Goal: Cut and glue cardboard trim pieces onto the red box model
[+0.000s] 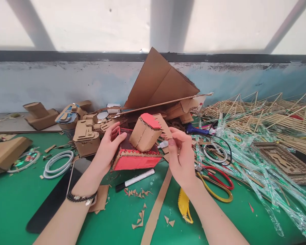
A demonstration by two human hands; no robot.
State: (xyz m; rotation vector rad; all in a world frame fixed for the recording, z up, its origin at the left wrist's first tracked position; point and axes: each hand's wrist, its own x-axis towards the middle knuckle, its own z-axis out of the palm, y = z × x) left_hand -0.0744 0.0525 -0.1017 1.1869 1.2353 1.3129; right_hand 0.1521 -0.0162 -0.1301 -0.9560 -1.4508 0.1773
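My left hand (109, 146) grips the left side of a cardboard model (137, 162), which has a red front and a dark top. A short, many-sided cardboard tower (146, 134) with a red top stands tilted on it. Between thumb and fingers, my right hand (182, 154) pinches a cardboard strip (163, 126) with a toothed edge. The strip's far end is beside the tower's red top; whether they touch I cannot tell. Below the model lie a black-and-white marker (139, 178) and several small cardboard triangles (139, 194).
Scissors (219, 185) and a yellow cutter (184, 206) lie at right, near a blue glue gun (197, 130) and wrapped sticks (257, 163). A phone (79, 168), coiled tubing (58, 164) and cardboard models (86, 136) are at left. Behind leans a large cardboard sheet (160, 78).
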